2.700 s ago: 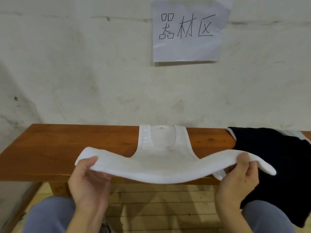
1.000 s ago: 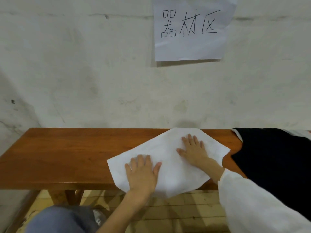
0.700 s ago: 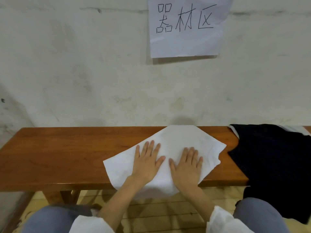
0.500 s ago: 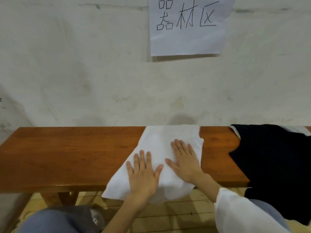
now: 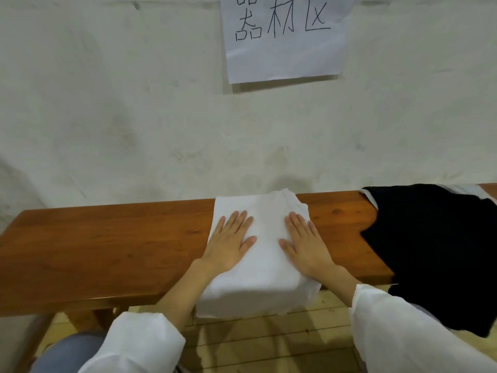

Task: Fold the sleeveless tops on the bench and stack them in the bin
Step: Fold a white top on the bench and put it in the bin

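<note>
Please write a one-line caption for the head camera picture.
Left hand and right hand press a folded white top flat on a wooden bench.

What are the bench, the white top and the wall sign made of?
Bench: looks like wood, reddish-brown, semi-gloss varnish; grain streaks and dark knots show.
White top: soft matte cloth, possibly cotton; it creases and droops over the front edge.
Wall sign: thin matte white paper; slight buckling, lifted lower edge casts a shadow.
</note>
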Action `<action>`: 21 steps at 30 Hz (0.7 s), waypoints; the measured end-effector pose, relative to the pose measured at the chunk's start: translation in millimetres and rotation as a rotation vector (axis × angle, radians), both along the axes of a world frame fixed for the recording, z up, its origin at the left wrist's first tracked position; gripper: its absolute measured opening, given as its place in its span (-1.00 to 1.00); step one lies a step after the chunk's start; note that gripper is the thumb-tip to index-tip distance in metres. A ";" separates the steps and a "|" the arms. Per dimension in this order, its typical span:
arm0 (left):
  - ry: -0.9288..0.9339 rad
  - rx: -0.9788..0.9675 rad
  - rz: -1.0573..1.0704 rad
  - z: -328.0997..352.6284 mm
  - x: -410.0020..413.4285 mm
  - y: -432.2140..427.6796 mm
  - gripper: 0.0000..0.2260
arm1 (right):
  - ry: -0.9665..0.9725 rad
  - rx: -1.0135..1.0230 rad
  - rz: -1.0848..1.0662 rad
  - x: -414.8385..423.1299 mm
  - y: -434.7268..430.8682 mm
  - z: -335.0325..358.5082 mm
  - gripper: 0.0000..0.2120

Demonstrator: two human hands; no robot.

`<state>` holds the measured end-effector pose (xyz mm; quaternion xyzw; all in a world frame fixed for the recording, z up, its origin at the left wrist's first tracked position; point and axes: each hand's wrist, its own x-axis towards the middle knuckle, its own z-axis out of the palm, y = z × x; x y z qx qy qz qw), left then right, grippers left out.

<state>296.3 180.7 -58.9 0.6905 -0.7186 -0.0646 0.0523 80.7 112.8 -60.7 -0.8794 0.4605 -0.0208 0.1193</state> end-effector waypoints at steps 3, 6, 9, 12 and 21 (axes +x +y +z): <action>0.021 0.018 0.065 -1.3 -10.6 20.8 -0.11 | 0.046 0.003 0.070 -2.5 4.8 -0.3 0.02; 0.024 0.024 0.101 -1.7 -20.3 44.7 -0.09 | 0.054 -0.006 0.110 -11.4 17.8 -2.8 -0.06; 0.014 0.065 0.050 1.5 -21.8 67.5 -0.16 | 0.048 -0.010 0.133 -21.7 40.3 -1.0 -0.15; -0.048 0.115 -0.006 5.4 -21.9 83.7 -0.18 | 0.070 -0.012 0.168 -32.5 55.8 -1.5 -0.18; -0.165 0.154 -0.048 12.2 -23.7 88.1 -0.19 | 0.216 -0.102 0.135 -30.9 70.3 2.9 -0.22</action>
